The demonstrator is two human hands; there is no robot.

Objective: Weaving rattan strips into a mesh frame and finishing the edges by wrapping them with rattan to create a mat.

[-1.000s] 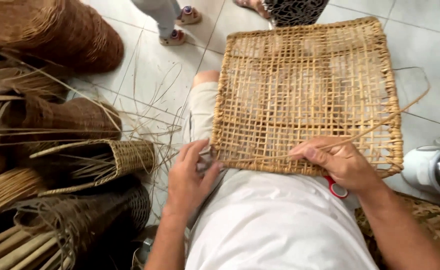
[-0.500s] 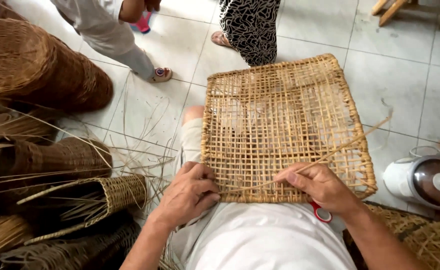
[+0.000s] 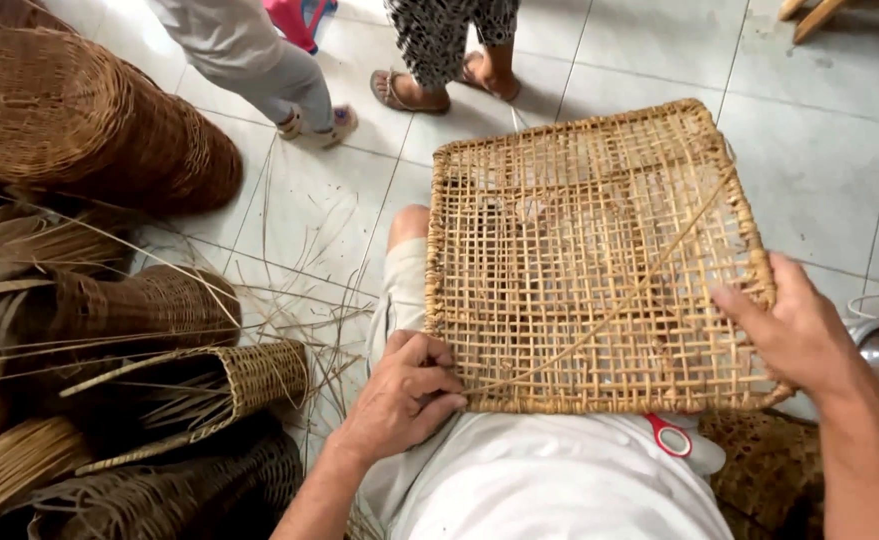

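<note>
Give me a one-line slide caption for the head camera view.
Left hand pinches a rattan strand at the open-weave panel's near edge while the right hand grips its right side.

Right hand [image 3: 799, 335] has shifted from the woven panel's [image 3: 569, 200] near edge to its right edge; loose strand [image 3: 609, 305] now crosses the panel diagonally.

Baskets [image 3: 109, 140] crowd left; bystanders' feet [image 3: 409, 90] ahead; bare tiles [image 3: 829, 150] upper right.

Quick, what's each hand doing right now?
Left hand: closed, pinching a thin cane strand at the woven panel.
Right hand: gripping the panel's right edge.
</note>
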